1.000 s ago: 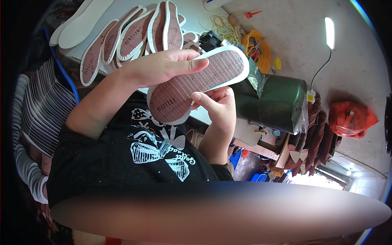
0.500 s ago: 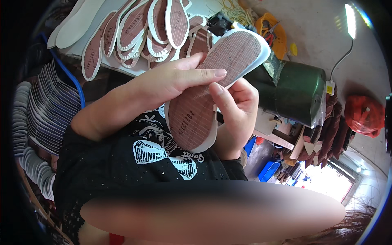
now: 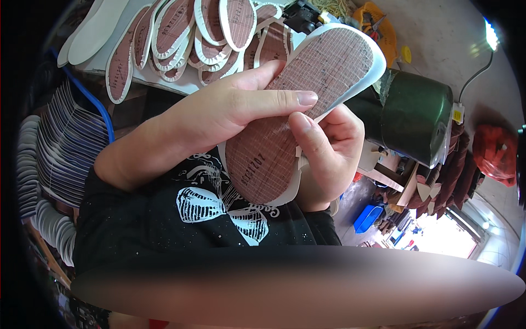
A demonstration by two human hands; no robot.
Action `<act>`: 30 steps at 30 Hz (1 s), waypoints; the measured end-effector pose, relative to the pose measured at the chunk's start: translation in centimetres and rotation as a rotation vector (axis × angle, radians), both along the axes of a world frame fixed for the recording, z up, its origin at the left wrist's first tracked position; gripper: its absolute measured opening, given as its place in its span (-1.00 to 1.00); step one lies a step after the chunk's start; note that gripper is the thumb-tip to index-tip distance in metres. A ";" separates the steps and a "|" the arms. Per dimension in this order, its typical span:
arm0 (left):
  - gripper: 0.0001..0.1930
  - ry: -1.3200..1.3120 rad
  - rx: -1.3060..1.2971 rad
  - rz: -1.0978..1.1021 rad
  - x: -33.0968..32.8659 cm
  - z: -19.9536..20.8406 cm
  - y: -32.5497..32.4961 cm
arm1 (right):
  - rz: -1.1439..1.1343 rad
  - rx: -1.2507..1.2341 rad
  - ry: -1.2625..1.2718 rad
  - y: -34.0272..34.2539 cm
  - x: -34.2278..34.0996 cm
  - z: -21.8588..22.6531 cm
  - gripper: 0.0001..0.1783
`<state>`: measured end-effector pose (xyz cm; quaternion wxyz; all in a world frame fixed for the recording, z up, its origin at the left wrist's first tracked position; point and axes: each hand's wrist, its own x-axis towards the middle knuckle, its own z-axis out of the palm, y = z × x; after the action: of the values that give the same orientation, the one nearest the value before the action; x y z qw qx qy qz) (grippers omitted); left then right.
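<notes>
Tilting it steeper than half a second ago, we now hold the long shoe insole with its white foam rim and reddish-brown mesh face [image 3: 298, 118] running from the upper right of the frame down to the centre, its heel end low over the black printed shirt [image 3: 219, 219]. A second ago it lay nearly level across the upper middle; it has since swung closer to us and fills more of the picture, which suggests we are inspecting or working along its edge.

Our left hand [image 3: 230, 112] comes in from the left, fingers stretched flat across the mesh, thumb tip near the centre, its grip pressed on the insole. Our right hand [image 3: 326, 151] cups the lower right edge from beneath, thumb pinching the white rim, grip clamped there.

Behind, at the upper left, a fan of similar brown-and-white insoles [image 3: 181, 38] lies on the table [image 3: 104, 60]. A dark green cylinder [image 3: 416, 118] stands at the right.
</notes>
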<state>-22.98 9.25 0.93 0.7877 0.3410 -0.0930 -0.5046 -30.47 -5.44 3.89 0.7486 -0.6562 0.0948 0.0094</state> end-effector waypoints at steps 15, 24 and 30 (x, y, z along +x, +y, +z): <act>-0.50 -0.096 0.010 0.120 -0.4 0.1 -0.2 | -0.008 -0.056 -0.029 0.2 0.1 0.1 -0.80; -0.38 -0.043 -0.063 -0.054 0.0 -0.2 0.3 | 0.006 0.014 -0.079 0.4 -0.3 -0.2 -0.76; -0.36 0.011 -0.114 -0.082 0.0 -0.9 0.3 | 0.020 0.077 -0.207 0.3 -0.4 -0.9 -0.61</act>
<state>-22.99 9.58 0.07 0.7851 0.2887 -0.1314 -0.5320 -30.91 -5.16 2.99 0.7789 -0.6253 0.0102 -0.0473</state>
